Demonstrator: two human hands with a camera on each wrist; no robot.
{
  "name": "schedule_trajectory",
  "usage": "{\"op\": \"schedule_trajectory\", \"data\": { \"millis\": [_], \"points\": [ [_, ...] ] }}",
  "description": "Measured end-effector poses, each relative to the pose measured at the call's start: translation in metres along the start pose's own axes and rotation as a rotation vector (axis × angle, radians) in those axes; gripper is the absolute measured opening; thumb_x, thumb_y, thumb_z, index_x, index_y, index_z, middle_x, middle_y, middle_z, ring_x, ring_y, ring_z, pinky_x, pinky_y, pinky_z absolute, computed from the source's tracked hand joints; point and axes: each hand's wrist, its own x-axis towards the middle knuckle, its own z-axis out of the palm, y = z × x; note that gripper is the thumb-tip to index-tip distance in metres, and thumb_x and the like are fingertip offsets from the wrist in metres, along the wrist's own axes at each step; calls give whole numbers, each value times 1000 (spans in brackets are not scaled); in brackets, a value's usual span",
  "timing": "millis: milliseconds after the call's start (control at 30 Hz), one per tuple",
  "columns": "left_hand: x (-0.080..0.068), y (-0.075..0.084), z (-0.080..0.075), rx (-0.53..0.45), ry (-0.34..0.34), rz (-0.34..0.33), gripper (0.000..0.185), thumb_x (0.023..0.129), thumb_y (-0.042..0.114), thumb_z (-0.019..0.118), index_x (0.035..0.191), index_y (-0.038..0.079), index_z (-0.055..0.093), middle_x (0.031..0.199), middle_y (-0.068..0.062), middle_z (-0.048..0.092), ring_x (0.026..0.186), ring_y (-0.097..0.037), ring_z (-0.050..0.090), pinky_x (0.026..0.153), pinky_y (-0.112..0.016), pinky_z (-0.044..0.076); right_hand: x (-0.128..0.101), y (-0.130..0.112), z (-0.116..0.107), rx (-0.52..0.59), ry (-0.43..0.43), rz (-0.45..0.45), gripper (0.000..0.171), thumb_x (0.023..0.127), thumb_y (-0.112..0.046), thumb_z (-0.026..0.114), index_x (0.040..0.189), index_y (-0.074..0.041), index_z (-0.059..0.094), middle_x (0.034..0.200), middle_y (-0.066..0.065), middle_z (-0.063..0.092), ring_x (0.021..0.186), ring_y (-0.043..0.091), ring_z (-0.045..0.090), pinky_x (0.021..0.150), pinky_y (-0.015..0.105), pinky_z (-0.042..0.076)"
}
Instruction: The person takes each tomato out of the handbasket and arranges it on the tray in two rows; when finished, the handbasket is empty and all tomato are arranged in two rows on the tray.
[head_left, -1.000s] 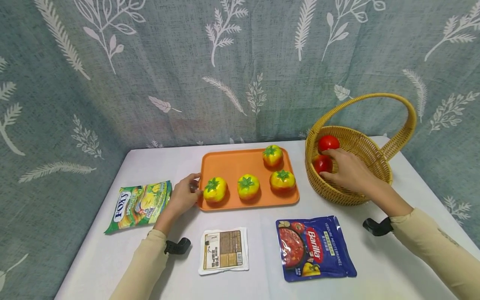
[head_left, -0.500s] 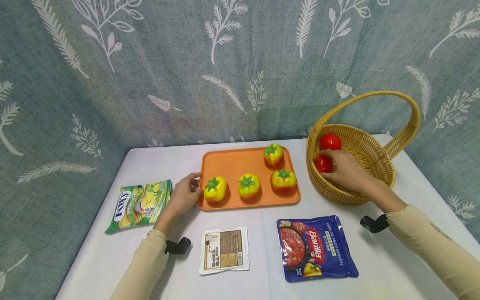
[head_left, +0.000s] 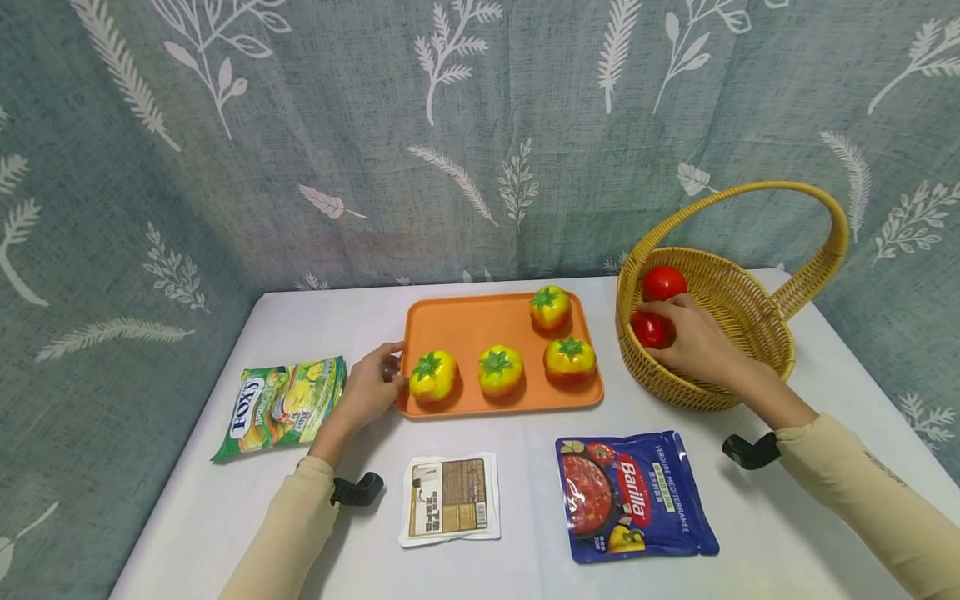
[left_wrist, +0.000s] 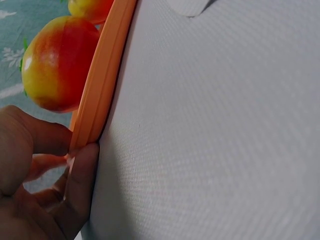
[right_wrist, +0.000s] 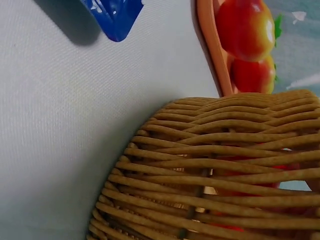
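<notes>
- Tomato, the nearer red one (head_left: 649, 329), lies inside the wicker basket (head_left: 757, 354) at the right of the tabletop (head_left: 787, 533), just in front of a second red tomato (head_left: 663, 282).
- Your left hand (head_left: 369, 390) pinches the left rim of the orange tray (head_left: 465, 329), thumb on top and fingers beneath, as the left wrist view shows; hold it flat so the four yellow-red tomatoes (head_left: 500, 370) don't roll.
- Your right hand (head_left: 701, 343) reaches into the basket, fingers curled round the nearer red tomato; grip it evenly and clear the basket wall.
- A green sweet bag (head_left: 281, 406), a small white packet (head_left: 450, 498) and a blue sauce pouch (head_left: 633, 496) lie on the white cloth.
- A leaf-printed grey-green curtain (head_left: 300, 142) hangs behind.
</notes>
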Motion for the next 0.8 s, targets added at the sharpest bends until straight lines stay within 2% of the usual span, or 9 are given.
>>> {"op": "schedule_trajectory", "data": {
  "millis": [267, 400, 800],
  "points": [
    [2, 2, -1, 8, -7, -6, 58, 85, -5, 63, 142, 0, 51, 108, -18, 61, 89, -27, 60, 65, -30, 52, -12, -1, -7, 9, 120, -14, 67, 76, -16, 84, 133, 5, 54, 125, 31, 51, 110, 50, 53, 88, 67, 47],
    [2, 4, -2, 6, -14, -17, 58, 86, -4, 63, 143, 0, 50, 110, -19, 60, 90, -28, 59, 61, -29, 53, -20, -3, -10, 9, 172, -36, 65, 75, -16, 84, 132, 2, 58, 121, 27, 50, 105, 48, 53, 85, 68, 49],
    [-1, 3, 1, 5, -20, -50, 59, 88, -2, 63, 145, 2, 48, 114, -19, 60, 91, -28, 59, 60, -31, 55, -31, -10, -16, -11, 240, -65, 70, 76, -18, 85, 137, -2, 56, 125, 25, 47, 102, 47, 56, 80, 65, 52]
  ]
}}
